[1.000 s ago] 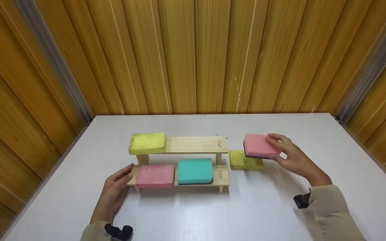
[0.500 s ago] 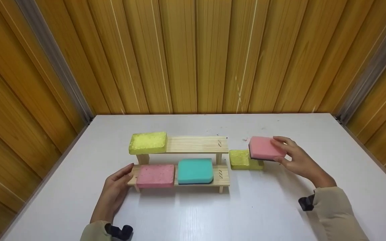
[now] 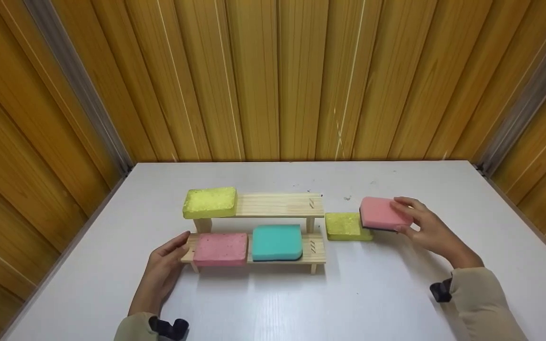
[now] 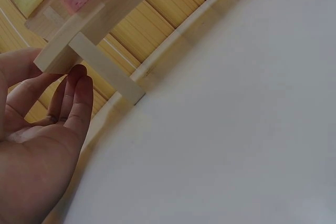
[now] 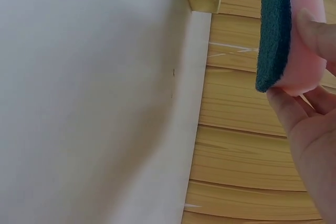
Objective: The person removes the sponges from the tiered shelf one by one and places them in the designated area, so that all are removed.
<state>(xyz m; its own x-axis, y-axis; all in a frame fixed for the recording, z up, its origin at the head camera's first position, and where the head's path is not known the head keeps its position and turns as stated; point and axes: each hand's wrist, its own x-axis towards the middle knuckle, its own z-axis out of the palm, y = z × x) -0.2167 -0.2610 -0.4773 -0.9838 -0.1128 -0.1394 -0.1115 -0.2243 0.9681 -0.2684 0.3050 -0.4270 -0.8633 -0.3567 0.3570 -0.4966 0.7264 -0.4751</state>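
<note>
My right hand (image 3: 429,229) pinches a pink scouring sponge (image 3: 383,213) by its right side, thumb and fingers on opposite sides. Its dark green scrub pad (image 5: 274,30) faces down toward the table, and the sponge is held above the tabletop. My left hand (image 3: 161,267) grips the left end of the lower board of a two-step wooden rack (image 3: 313,248); in the left wrist view, fingers (image 4: 79,95) lie at the board's end. On that board sit a pink sponge (image 3: 220,249) and a turquoise sponge (image 3: 277,242). A yellow sponge (image 3: 210,202) lies on the upper board's left end.
Another yellow sponge (image 3: 347,226) lies on the white table (image 3: 273,308) just right of the rack, its right end partly behind the held sponge. Wood-patterned panels (image 3: 254,80) enclose the table at the back and sides.
My right hand has moved right and slightly toward me with the pink scouring sponge, uncovering more of the yellow sponge on the table. The left hand stays at the rack.
</note>
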